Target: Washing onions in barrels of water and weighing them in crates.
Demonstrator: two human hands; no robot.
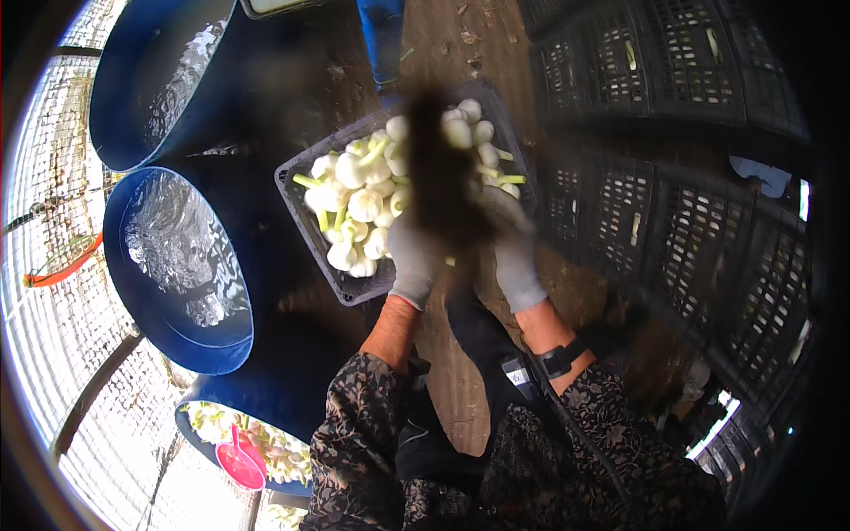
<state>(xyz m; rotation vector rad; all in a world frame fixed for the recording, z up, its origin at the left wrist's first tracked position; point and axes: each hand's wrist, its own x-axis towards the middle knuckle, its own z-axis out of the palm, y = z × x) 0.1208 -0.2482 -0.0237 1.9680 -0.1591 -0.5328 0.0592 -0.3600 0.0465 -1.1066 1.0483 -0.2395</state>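
Observation:
A dark plastic crate (312,232) stands on the floor in front of me, heaped with white garlic bulbs (364,204) that have short green stems. My left hand (413,264), in a light grey glove, is at the crate's near side, against the bulbs. My right hand (515,258), gloved the same way, reaches over the crate's near right part. A dark blurred smear in the middle of the picture covers the fingers of the left hand and part of the right. Whether either hand holds a bulb is hidden.
Two blue drums of water (181,252) (181,84) stand at the left. Nearer me, another blue drum (199,389) holds many bulbs and a pink scoop (240,462). Stacked black crates (699,239) line the right side. Something blue (381,40) stands beyond the crate.

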